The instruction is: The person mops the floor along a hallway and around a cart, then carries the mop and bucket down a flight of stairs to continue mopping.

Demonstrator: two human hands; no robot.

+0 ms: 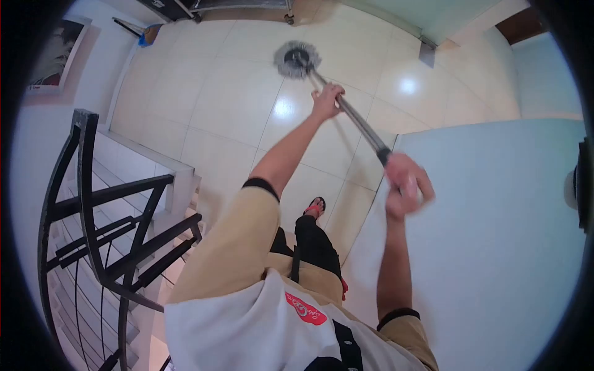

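A spin mop with a round grey fringed head (286, 54) rests on the tiled floor ahead of me. Its metal pole (365, 127) slants from the head down to the right. Partway along the pole, my left hand (327, 102) is closed around it, nearer the mop head. At the upper end, by the dark grip (384, 154), my right hand (408, 185) is wrapped around the handle and looks smeared by motion. The hand covers the very end of the pole.
A black metal stair railing (90, 198) stands on my left above the descending steps. To my right is a pale wall (482, 235). A wheeled metal cart (241, 5) is at the back, with a broom (149, 35) in the far left corner. My sandalled foot (315, 208) shows below.
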